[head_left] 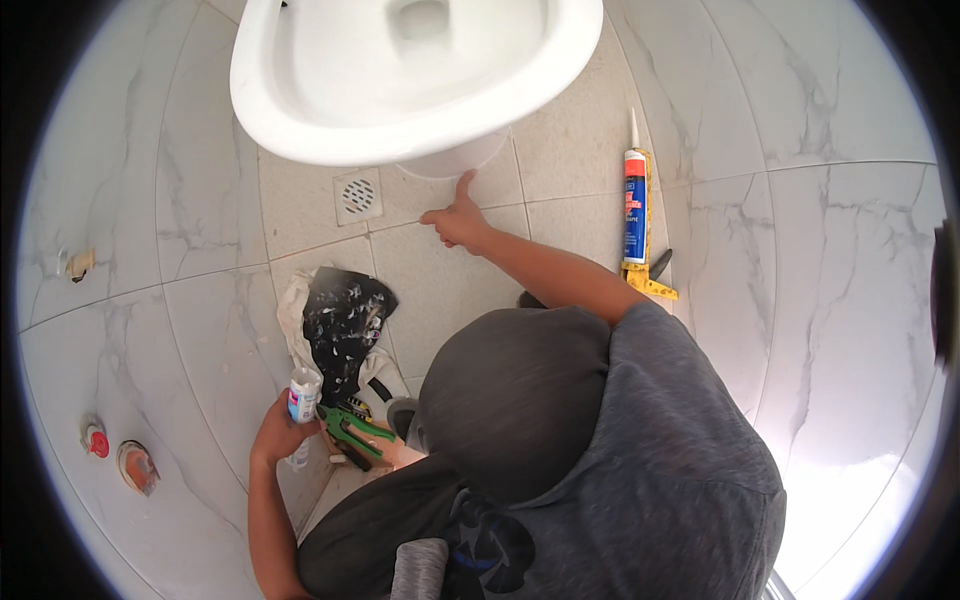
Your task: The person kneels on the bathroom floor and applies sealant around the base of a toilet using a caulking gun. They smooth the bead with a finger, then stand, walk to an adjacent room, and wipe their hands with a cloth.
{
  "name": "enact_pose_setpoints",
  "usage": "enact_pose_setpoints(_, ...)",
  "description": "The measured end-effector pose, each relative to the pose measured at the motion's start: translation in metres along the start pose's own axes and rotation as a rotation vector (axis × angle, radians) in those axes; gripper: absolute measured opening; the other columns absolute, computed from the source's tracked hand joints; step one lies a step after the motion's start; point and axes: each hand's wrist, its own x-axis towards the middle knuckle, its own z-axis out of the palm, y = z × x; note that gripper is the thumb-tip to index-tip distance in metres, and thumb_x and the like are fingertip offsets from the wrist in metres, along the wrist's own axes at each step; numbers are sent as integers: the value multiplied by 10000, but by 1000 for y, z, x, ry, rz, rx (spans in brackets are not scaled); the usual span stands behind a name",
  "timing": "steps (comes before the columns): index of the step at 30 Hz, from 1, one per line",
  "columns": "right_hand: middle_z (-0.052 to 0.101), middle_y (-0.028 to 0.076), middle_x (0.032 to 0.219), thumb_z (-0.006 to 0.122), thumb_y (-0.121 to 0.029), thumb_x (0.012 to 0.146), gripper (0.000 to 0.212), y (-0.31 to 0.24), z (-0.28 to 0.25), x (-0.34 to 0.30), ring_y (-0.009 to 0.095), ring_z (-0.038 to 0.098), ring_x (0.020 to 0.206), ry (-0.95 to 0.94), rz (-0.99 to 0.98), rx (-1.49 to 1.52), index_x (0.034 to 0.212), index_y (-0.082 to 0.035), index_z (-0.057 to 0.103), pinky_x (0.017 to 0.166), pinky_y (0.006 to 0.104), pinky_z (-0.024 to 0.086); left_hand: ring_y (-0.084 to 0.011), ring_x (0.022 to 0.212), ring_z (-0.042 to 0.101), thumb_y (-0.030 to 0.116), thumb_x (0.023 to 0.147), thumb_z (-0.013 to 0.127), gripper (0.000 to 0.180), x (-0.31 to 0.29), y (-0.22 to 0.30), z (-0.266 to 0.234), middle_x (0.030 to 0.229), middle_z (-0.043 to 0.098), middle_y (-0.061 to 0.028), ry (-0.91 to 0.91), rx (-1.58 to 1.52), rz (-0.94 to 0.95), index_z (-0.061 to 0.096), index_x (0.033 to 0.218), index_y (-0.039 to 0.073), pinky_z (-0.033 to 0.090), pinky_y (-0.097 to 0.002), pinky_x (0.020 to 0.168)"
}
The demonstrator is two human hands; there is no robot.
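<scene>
My left hand [277, 428] is wrapped round a white cylindrical bottle [304, 395] with a blue and pink label, held close to the left wall. My right hand [461, 218] reaches to the foot of the white toilet [449, 155]. One finger of it touches the base near the floor, and another finger points left. The rest look curled, and I see nothing held in it. Beside the left hand lie green-handled pliers or cutters [352, 428] and other small tools, partly hidden by my leg. A stained black cloth [345, 318] lies on a white one just beyond them.
A yellow caulking gun [649, 278] with a sealant cartridge [636, 205] lies along the right wall. A square floor drain [358, 197] sits left of the toilet base. Pipe openings [138, 468] show in the left marbled wall, one with a red plug [96, 441].
</scene>
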Motion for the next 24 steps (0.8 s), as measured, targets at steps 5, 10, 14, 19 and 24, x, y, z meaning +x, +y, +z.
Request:
enact_pose_setpoints(5,601,85,737,732,-133,890,1170,-4,38,1,167,554,548,-267,75,168,1597,-74,-198,499,319,499,-234,1050,671,108,725,868,656,-1,-1,-1,1152,710,-132,6,5,-8,584,1306,3,511,-377,970)
enact_pose_setpoints(10,621,79,718,714,-121,883,762,0,41,-2,161,570,545,-730,33,257,1567,-45,389,486,303,480,-231,1061,668,101,721,867,665,0,-1,-3,1161,709,-134,-13,17,-10,578,1311,-1,509,-375,973)
enact_pose_setpoints(14,633,94,785,728,-107,849,701,12,-5,0,154,576,566,-102,-90,82,1500,-26,479,473,300,461,-228,1057,667,97,723,865,654,1,1,-4,1158,710,-132,-15,4,-37,576,1301,-1,510,-374,968)
enact_pose_setpoints(19,666,140,896,767,-167,783,816,16,-73,12,243,652,795,383,-256,-174,1514,-12,438,730,360,526,-235,1060,667,92,724,861,650,2,0,-2,1151,709,-135,-2,-28,-9,573,1300,-1,508,-379,974)
enact_pose_setpoints(24,695,178,960,770,-198,767,858,8,-101,26,296,692,943,407,-245,-248,1528,-15,417,885,386,538,-259,1060,673,88,714,859,660,0,-6,1,1147,708,-152,23,24,3,568,1298,-9,509,-386,976)
